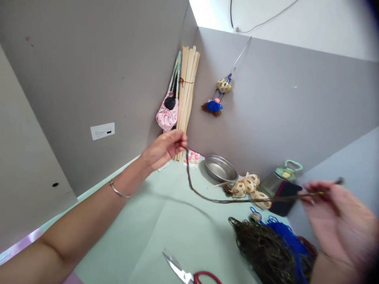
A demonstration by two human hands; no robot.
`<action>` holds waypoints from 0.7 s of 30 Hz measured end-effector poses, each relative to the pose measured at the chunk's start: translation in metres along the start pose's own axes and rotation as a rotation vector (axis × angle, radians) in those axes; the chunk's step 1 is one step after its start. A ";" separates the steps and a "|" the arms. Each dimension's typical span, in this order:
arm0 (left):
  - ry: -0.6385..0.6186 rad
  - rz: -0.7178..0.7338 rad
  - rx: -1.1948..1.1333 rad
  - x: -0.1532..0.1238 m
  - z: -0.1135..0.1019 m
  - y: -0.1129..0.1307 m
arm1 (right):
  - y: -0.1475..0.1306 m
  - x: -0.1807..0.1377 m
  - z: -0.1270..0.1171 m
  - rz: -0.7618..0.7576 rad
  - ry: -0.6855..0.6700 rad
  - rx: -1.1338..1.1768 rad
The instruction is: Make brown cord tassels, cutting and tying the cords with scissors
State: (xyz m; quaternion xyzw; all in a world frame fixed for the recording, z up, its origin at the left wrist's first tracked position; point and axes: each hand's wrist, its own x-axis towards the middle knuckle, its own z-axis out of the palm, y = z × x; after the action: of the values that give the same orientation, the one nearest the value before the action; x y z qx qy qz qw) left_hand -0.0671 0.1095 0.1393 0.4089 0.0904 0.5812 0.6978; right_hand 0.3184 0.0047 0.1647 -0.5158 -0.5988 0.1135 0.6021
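My left hand [166, 148] is raised over the pale green table [166, 221], fingers pinched on one end of a dark brown cord [207, 197]. The cord sags in a curve toward my right hand [334, 221], which is blurred at the right edge and pinches the cord's other end between thumb and fingers. Under the cord lie small woven straw balls [247, 185]. A tangled heap of dark brown cord [263, 248] sits near my right wrist, with blue cord [286, 232] beside it.
Red-handled scissors [189, 274] lie at the front edge. A metal bowl [220, 169], a green-lidded bottle [281, 177] and a dark phone [286, 195] stand at the back. Bamboo strips [186, 98], a pink pouch [167, 114] and a hanging tasselled ornament [220, 96] are against the grey partitions.
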 end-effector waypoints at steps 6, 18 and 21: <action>-0.218 -0.136 0.133 -0.029 0.044 -0.041 | -0.065 -0.049 0.115 0.221 -0.170 0.284; -0.210 -0.111 0.286 -0.038 0.048 -0.059 | -0.060 -0.059 0.136 0.212 -0.327 0.380; -0.215 -0.156 0.286 -0.039 0.046 -0.062 | -0.066 -0.061 0.139 0.201 -0.392 0.368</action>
State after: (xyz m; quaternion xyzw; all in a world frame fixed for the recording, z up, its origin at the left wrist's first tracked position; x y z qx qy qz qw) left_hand -0.0057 0.0542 0.1143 0.5551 0.1283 0.4597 0.6812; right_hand 0.1542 -0.0029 0.1426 -0.4229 -0.6188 0.3770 0.5441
